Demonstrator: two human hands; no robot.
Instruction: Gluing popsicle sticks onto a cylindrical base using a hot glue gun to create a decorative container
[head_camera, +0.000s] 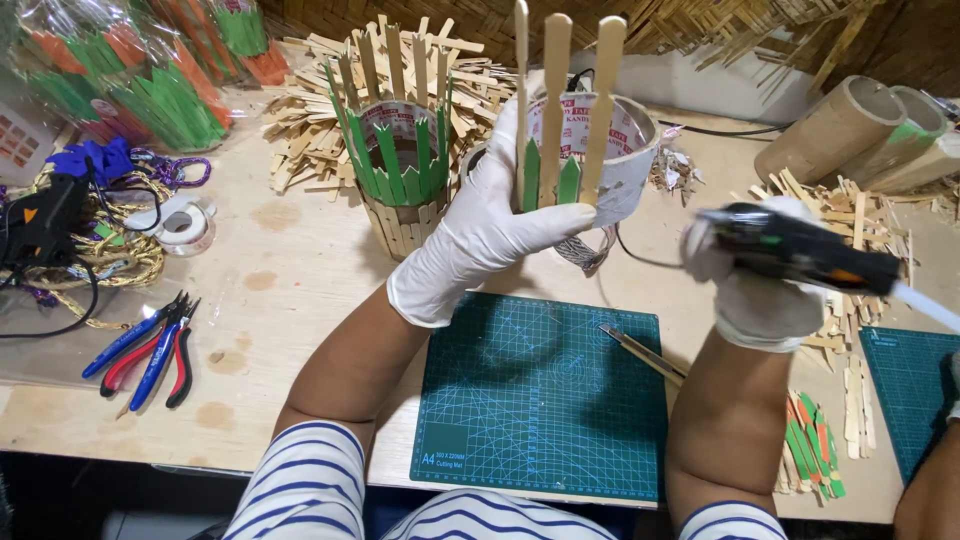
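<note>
The gloved left hand (480, 235) is wrapped round a white cardboard tape ring (625, 150), thumb pressed across the front so that it pins the wooden sticks (555, 90) and short green sticks (568, 180) against the ring's outer wall. It is held up above the green cutting mat (540, 400), just right of a finished stick-clad holder (400, 160) standing on the table (290, 270).

The gloved right hand (765, 290) is closed round a black glue gun (800, 250), nozzle turned towards the ring but apart from it; whether a finger rests on the trigger I cannot make out.

The ring looks light and hollow, stiff enough for a firm hold yet likely to dent if squeezed hard. The thin sticks seem brittle and may slip until the glue sets, so the sound place to hold is over their lower ends, as the thumb does.

Pliers (150, 350) lie at the left, and a craft knife (640, 350) rests on the mat's edge.
</note>
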